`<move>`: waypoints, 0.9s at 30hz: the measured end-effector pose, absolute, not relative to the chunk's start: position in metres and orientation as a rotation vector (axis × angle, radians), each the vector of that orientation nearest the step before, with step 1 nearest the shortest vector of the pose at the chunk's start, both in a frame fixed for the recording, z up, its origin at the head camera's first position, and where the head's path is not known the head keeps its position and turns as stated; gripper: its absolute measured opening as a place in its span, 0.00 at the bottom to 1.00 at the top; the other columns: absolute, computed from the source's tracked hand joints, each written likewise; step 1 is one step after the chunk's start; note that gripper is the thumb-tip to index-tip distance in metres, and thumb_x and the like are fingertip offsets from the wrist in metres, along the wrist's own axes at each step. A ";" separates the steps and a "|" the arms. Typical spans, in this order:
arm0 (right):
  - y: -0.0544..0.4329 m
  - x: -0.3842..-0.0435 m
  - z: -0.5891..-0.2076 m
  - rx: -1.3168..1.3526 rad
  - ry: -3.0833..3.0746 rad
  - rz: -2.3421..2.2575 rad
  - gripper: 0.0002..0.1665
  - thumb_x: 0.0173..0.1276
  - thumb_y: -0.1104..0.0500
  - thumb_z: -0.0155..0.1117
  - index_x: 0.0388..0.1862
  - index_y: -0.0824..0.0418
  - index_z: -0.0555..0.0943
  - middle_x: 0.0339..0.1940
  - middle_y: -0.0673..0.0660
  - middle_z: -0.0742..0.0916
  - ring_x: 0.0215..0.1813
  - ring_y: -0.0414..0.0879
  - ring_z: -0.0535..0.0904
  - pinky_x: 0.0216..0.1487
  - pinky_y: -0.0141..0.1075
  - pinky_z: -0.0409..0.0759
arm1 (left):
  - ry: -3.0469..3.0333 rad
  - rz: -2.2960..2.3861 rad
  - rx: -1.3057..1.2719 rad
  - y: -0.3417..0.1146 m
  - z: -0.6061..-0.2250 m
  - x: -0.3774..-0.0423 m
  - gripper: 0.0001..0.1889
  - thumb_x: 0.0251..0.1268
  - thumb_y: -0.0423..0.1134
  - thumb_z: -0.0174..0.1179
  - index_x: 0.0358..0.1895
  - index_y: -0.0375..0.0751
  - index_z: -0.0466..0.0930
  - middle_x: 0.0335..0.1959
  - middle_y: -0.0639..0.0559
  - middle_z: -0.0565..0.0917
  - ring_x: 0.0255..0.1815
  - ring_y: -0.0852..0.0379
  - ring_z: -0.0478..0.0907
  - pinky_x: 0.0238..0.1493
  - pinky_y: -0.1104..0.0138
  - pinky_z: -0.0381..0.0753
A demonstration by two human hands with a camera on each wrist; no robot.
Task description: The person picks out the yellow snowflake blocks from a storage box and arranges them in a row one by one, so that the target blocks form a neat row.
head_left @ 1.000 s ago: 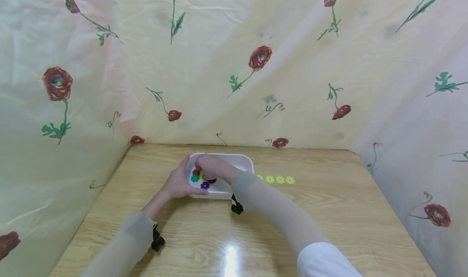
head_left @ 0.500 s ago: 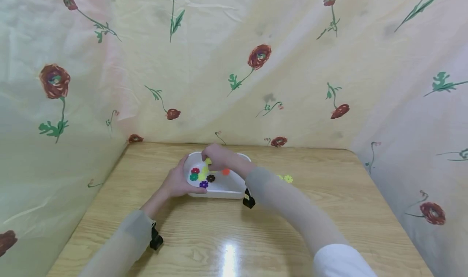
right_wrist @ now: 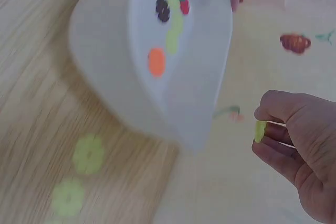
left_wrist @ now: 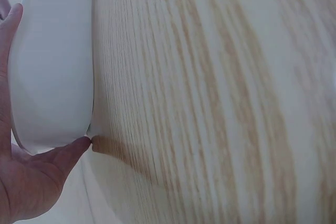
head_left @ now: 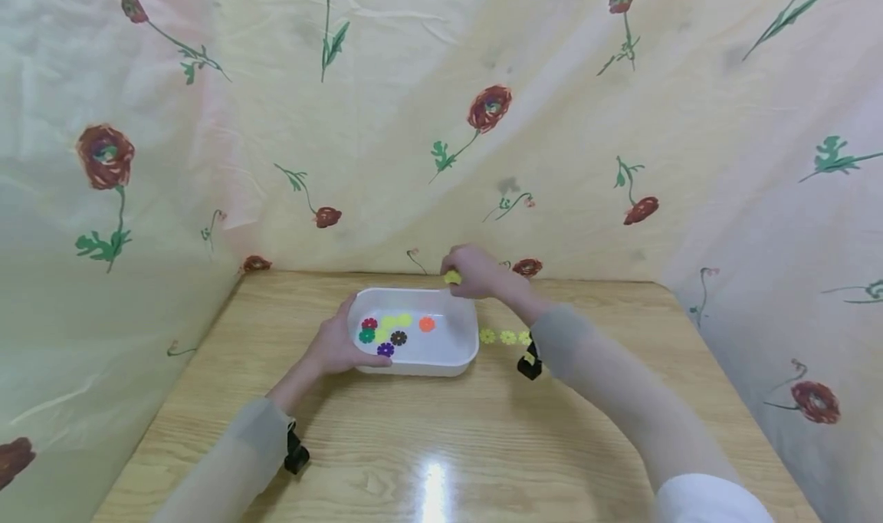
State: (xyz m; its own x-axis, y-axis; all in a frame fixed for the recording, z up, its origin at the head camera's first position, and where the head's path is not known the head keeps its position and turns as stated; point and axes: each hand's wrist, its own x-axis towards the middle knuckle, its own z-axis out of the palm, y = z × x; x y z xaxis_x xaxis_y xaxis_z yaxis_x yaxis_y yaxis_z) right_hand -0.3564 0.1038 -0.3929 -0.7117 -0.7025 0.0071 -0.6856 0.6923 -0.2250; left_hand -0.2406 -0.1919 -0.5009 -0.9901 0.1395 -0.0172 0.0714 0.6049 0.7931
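Right hand (head_left: 477, 271) pinches 1 yellow disc (right_wrist: 260, 131) near white tub (head_left: 431, 369).

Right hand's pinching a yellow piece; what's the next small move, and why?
Probably carry the yellow piece rightward toward the row of yellow pieces: the right hand pinches it near the white tray, and that row lies beside the tray on the table.

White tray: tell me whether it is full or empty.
Neither: the white tray is partly filled. Coloured flower-shaped pieces lie mostly toward its left, with bare bottom at right.
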 end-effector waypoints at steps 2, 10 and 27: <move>0.118 -0.357 -0.392 -1.147 2.833 -0.333 0.19 0.64 0.64 0.72 0.55 0.67 0.88 0.50 0.62 0.90 0.48 0.53 0.85 0.54 0.45 0.88 | 2.749 1.354 0.180 -0.192 -0.501 -0.241 0.74 0.42 0.57 0.87 0.88 0.45 0.42 0.76 0.39 0.72 0.69 0.40 0.76 0.73 0.41 0.77; 0.163 -0.361 -0.397 -1.117 2.885 -0.358 0.17 0.64 0.64 0.72 0.52 0.68 0.89 0.43 0.62 0.89 0.42 0.50 0.82 0.48 0.46 0.86 | 2.759 1.338 0.161 -0.195 -0.500 -0.240 0.73 0.44 0.55 0.87 0.88 0.44 0.41 0.77 0.38 0.71 0.71 0.39 0.75 0.74 0.39 0.76; 0.236 -0.357 -0.420 -1.019 2.948 -0.354 0.13 0.62 0.67 0.72 0.46 0.70 0.89 0.41 0.62 0.91 0.34 0.45 0.79 0.41 0.42 0.82 | 2.744 1.356 0.182 -0.192 -0.502 -0.241 0.74 0.42 0.57 0.87 0.88 0.45 0.42 0.77 0.40 0.72 0.72 0.39 0.75 0.73 0.40 0.77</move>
